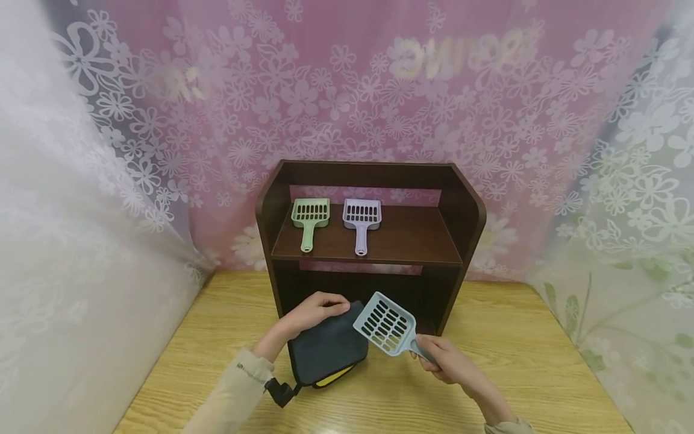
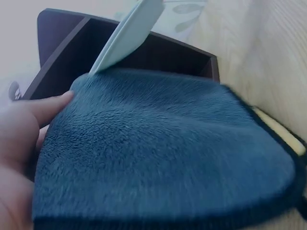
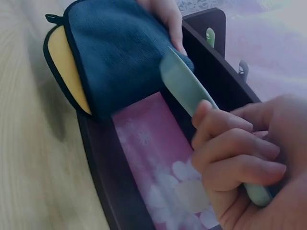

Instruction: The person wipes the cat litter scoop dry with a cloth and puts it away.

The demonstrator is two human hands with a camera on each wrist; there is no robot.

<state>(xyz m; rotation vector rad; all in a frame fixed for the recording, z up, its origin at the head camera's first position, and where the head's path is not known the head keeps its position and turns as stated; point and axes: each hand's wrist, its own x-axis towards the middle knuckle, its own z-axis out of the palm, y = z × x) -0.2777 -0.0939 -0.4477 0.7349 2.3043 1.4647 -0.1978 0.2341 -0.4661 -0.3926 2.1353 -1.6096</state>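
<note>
My left hand grips a folded plush cloth, dark blue-grey outside with a yellow inner side and black edging. In the left wrist view the thumb lies along the cloth's edge. My right hand holds a pale blue slotted litter scoop, its fingers curled round the handle. The scoop's head tilts up beside the cloth's upper corner, in front of the shelf's lower compartment; the left wrist view shows its edge touching or very near the cloth. A green litter scoop and a purple litter scoop lie on the upper shelf.
A dark brown two-level shelf stands on the wood-grain table against a pink floral curtain. Whitish floral curtains close in both sides. A black strap piece is at the left cuff, near the cloth's lower corner.
</note>
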